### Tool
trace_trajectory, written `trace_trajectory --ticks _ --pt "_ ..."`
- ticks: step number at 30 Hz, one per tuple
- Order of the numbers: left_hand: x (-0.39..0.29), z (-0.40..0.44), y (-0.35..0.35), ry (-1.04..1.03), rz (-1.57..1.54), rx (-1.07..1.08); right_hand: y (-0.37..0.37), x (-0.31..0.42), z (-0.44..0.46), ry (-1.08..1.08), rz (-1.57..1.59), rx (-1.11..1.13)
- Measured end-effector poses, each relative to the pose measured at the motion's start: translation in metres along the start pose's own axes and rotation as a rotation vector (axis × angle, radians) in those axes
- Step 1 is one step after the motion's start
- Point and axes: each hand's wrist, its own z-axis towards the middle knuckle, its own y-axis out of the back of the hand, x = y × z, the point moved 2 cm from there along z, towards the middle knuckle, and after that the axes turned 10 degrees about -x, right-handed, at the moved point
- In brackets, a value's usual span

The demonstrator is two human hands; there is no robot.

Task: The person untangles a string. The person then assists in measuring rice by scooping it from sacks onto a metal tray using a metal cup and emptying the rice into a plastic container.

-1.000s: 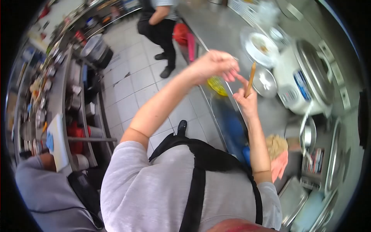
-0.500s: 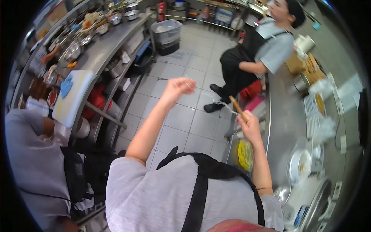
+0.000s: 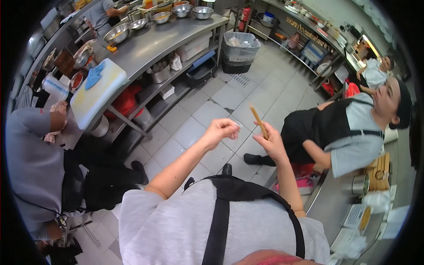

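Out over the floor, my right hand [image 3: 271, 142] grips a short light-brown wooden stick [image 3: 259, 120], which points up and away from me. My left hand [image 3: 222, 131] is a little to the left of it, fingers pinched together. Something thin and whitish or clear [image 3: 236, 125] shows at its fingertips, too small and blurred to name. The two hands are close but apart.
A person in a black apron [image 3: 335, 128] stands at my right, beside a steel counter; another person [image 3: 35, 150] is at my left. A cutting board with a blue cloth [image 3: 93, 76] lies on the left table. A grey bin [image 3: 240, 53] stands ahead.
My view has turned, so the left table and the right-hand person sit further right. My hands have come closer together. The pale strand that hung by the stick no longer shows clearly.
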Motion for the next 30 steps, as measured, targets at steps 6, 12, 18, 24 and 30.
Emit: trace_trajectory --ticks 6,12,18,24,30 --pt "-0.063 0.099 0.018 -0.156 -0.443 -0.256 -0.022 -0.023 0.145 -0.204 0.434 0.223" --pt "-0.118 0.16 0.059 -0.262 -0.471 -0.388 -0.081 -0.003 0.254 -0.414 0.839 0.594" --pt "-0.123 0.229 0.113 -0.544 0.567 -0.775 -0.134 -0.013 0.347 -0.61 0.981 0.596" --pt "-0.134 0.282 0.121 -0.597 0.893 -0.538 -0.137 -0.035 0.424 -0.664 0.877 0.539" --pt "-0.12 0.326 0.155 -0.439 0.464 -0.384 -0.116 -0.063 0.511 -0.544 0.51 0.578"
